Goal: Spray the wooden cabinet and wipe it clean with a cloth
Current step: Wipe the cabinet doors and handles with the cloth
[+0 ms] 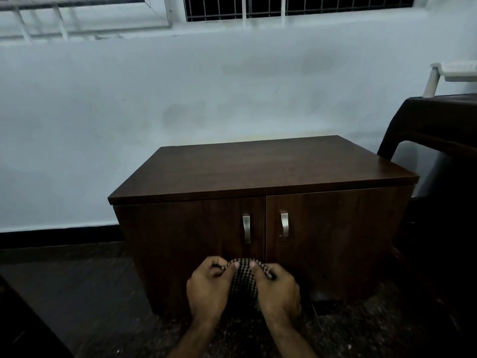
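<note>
A low dark-brown wooden cabinet stands against the pale wall, with two shut doors and two metal handles. In front of its doors, low down, I hold a small black-and-white checked cloth between both hands. My left hand pinches the cloth's left edge with thumb and curled fingers. My right hand pinches its right edge the same way. The cloth hangs bunched between them. No spray bottle is in view.
A dark plastic chair stands close to the cabinet's right side, with a white piece of furniture behind it. Dark speckled floor stretches to the left. A dark object juts in at the bottom left corner.
</note>
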